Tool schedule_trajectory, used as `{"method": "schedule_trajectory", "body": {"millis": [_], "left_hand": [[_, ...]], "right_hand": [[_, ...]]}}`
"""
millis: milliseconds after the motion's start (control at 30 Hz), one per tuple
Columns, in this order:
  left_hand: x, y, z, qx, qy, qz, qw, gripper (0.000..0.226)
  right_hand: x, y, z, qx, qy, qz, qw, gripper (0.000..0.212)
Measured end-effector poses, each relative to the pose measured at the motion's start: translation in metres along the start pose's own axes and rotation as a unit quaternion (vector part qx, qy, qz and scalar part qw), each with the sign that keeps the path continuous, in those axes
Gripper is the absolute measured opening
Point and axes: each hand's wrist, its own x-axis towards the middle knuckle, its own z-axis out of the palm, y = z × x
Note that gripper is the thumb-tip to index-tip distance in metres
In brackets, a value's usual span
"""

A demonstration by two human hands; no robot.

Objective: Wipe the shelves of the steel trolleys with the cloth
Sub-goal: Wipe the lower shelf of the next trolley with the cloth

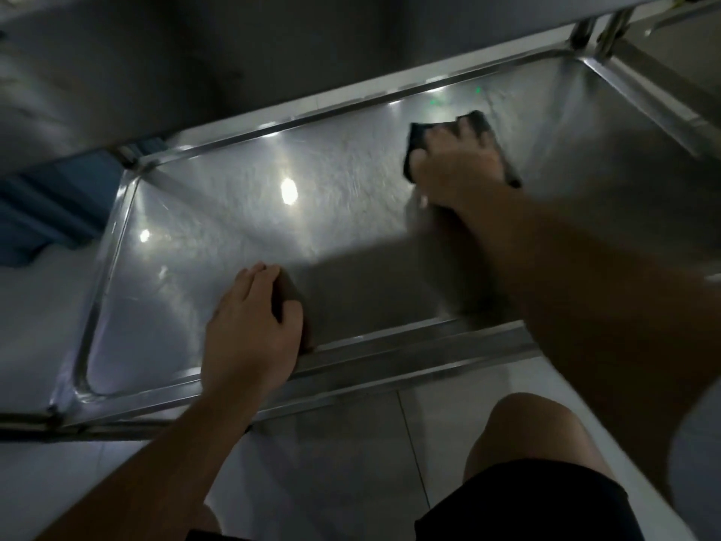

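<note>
A steel trolley's lower shelf (234,212) fills the middle of the head view, shiny with light glints and a raised rim. A dark cloth (478,121) lies on its far right part. My right hand (456,165) presses down on the cloth with its fingers spread over it. My left hand (249,326) rests on the shelf just inside the front rim (390,357) and holds nothing. A dark reflection lies beside it.
The trolley's upper shelf (195,64) overhangs the back of the lower one. Steel posts (585,33) rise at the far right corner. Something blue (58,201) sits on the floor at left. My bare knee (534,431) is above the white tile floor (331,462).
</note>
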Motion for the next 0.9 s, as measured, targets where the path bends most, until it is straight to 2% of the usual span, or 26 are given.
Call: {"method": "schedule_trajectory", "body": {"millis": [100, 200, 267, 367, 433, 500, 600, 667, 733, 800, 900], "left_hand": [[0.001, 0.0, 0.0, 0.0, 0.004, -0.007, 1.0, 0.064], [0.001, 0.001, 0.0, 0.001, 0.003, -0.001, 1.0, 0.062], [0.0, 0.001, 0.001, -0.005, -0.001, 0.001, 1.0, 0.06], [-0.001, -0.001, 0.001, -0.007, 0.003, -0.001, 1.0, 0.063], [-0.001, -0.001, 0.002, -0.007, 0.009, -0.004, 1.0, 0.06], [-0.002, 0.0, 0.002, -0.01, 0.011, -0.011, 1.0, 0.057], [-0.002, 0.0, 0.004, -0.011, 0.01, -0.015, 1.0, 0.054], [-0.002, 0.001, 0.003, -0.007, 0.01, -0.013, 1.0, 0.055], [-0.001, 0.0, 0.002, -0.002, 0.01, -0.009, 1.0, 0.057], [-0.002, -0.001, 0.002, -0.002, 0.008, -0.002, 1.0, 0.057], [-0.002, -0.001, 0.002, 0.005, 0.004, -0.005, 1.0, 0.049]], "right_hand": [[-0.011, -0.103, 0.014, 0.035, -0.003, -0.127, 0.991, 0.062], [-0.033, -0.169, 0.031, 0.061, -0.03, -0.271, 0.96, 0.059], [-0.034, -0.173, 0.035, 0.03, -0.03, -0.333, 0.942, 0.054], [-0.009, -0.121, 0.029, -0.079, 0.048, -0.381, 0.92, 0.035], [0.016, -0.061, 0.018, -0.15, 0.077, -0.35, 0.922, 0.033], [0.04, 0.01, 0.007, -0.156, 0.087, -0.282, 0.943, 0.039], [0.047, 0.113, -0.006, -0.066, 0.055, -0.097, 0.992, 0.053], [0.033, 0.172, -0.012, -0.004, 0.047, 0.048, 0.998, 0.056], [0.015, 0.217, -0.017, 0.012, 0.035, 0.132, 0.991, 0.058], [-0.002, 0.236, -0.017, 0.003, 0.02, 0.156, 0.988, 0.064], [-0.027, 0.222, -0.011, -0.007, 0.025, 0.142, 0.99, 0.061]]}}
